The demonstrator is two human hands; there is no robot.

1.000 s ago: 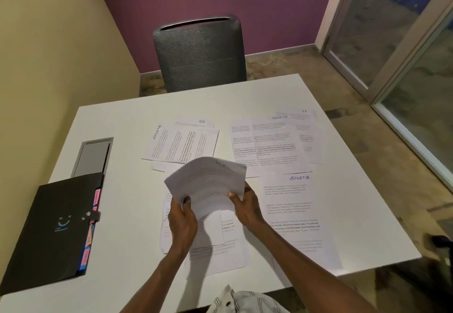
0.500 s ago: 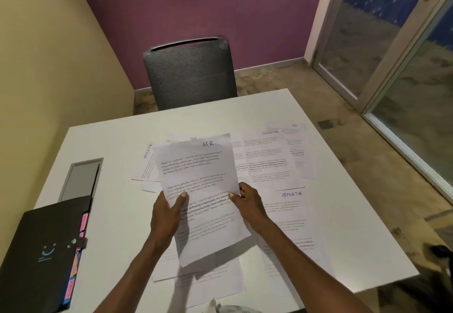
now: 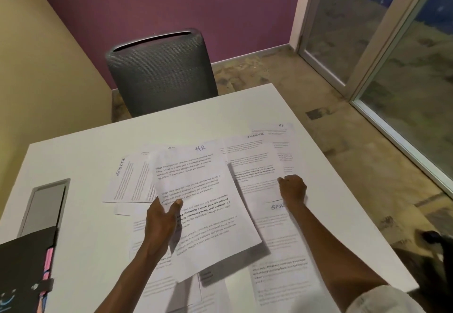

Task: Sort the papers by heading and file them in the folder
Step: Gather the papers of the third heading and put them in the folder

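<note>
My left hand (image 3: pixel 161 219) holds up a printed sheet headed HR (image 3: pixel 206 204) by its left edge, thumb on top, above the table's middle. My right hand (image 3: pixel 293 188) is off that sheet, its fingers curled, resting on the papers to the right near a sheet headed SPORTS (image 3: pixel 274 227). More printed sheets lie spread on the white table (image 3: pixel 81 155): a sideways SPORTS sheet (image 3: pixel 128 180) at the left, another SPORTS sheet (image 3: pixel 252 155) and an HR sheet (image 3: pixel 282 136) at the back right. The black folder (image 3: pixel 22 271) with coloured tabs lies at the near left corner.
A grey mesh chair (image 3: pixel 161 70) stands behind the table's far edge. A grey cable hatch (image 3: pixel 44 204) is set into the table at the left, just beyond the folder. A yellow wall runs along the left and glass doors (image 3: pixel 392 43) stand at the right.
The bent sheet was straightened and its HR heading turned up. My right hand has let go of it and moved right onto the papers on the table. My left hand still holds it.
</note>
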